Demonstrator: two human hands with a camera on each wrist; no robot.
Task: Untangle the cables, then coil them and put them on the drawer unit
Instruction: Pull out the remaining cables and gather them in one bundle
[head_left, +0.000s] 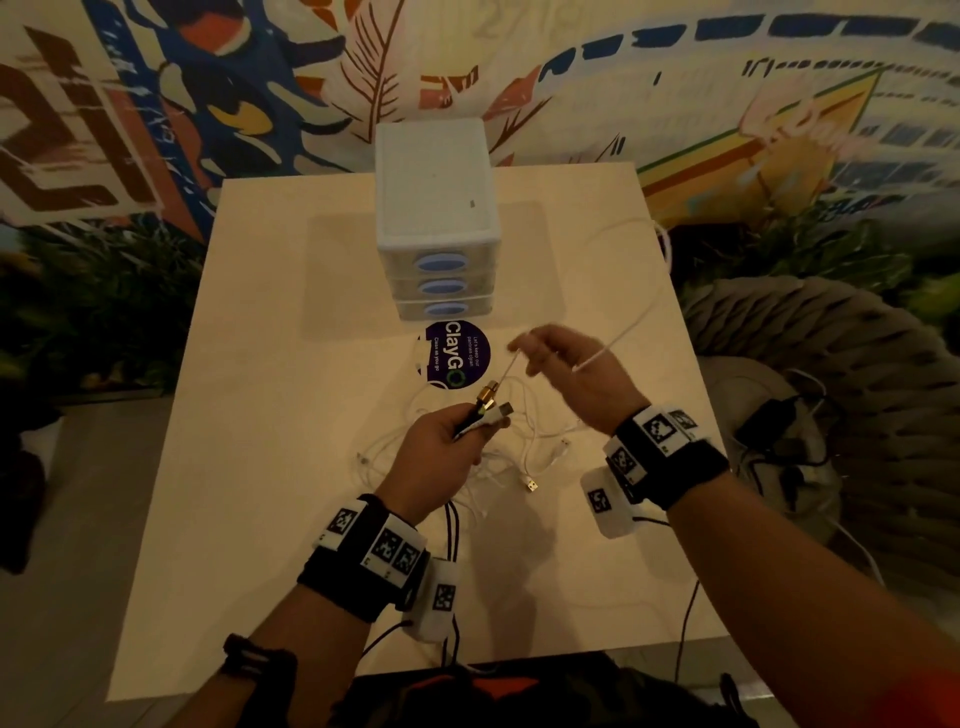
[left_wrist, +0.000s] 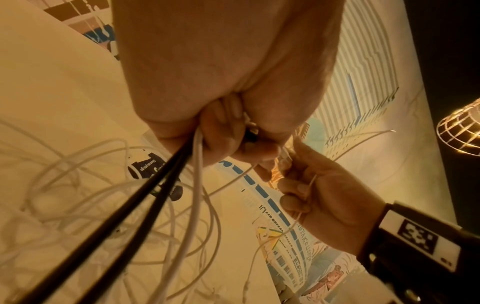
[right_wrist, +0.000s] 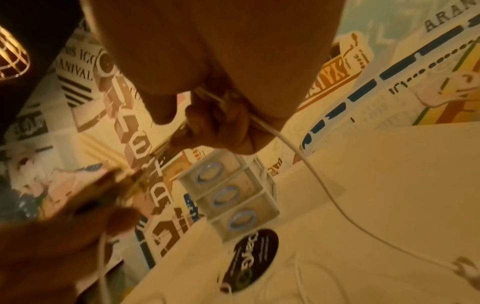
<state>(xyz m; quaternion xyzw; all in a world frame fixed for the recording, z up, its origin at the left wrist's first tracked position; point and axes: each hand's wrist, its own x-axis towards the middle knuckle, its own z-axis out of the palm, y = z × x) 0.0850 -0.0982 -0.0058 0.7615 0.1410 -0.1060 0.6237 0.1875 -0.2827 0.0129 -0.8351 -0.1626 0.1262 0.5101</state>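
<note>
My left hand (head_left: 441, 447) is above the worktop (head_left: 260, 415), fingers (left_wrist: 221, 131) curled tight on a bundle of cable ends: 2 black cables (left_wrist: 124, 216) and a thicker white one (left_wrist: 197, 164) run out below the fist, and a gold-collared plug (head_left: 488, 391) and a USB plug (head_left: 503, 410) stick out the top. My right hand (head_left: 571, 369) is raised just right of it, fingers (left_wrist: 296, 193) curled on a thin white cable (head_left: 631, 325) that loops off toward the right edge of the worktop. The same thin line runs from the right hand down to the gold plug. The rest of the white cables (head_left: 519, 447) lie in a loose tangle on the worktop under both hands, 1 loose USB end (head_left: 531, 486) near me. The drawer unit (head_left: 436, 208), 3 drawers with blue handles, stands at the far middle, nothing on its top. A round purple sticker (head_left: 457, 353) sits just in front of it.
</note>
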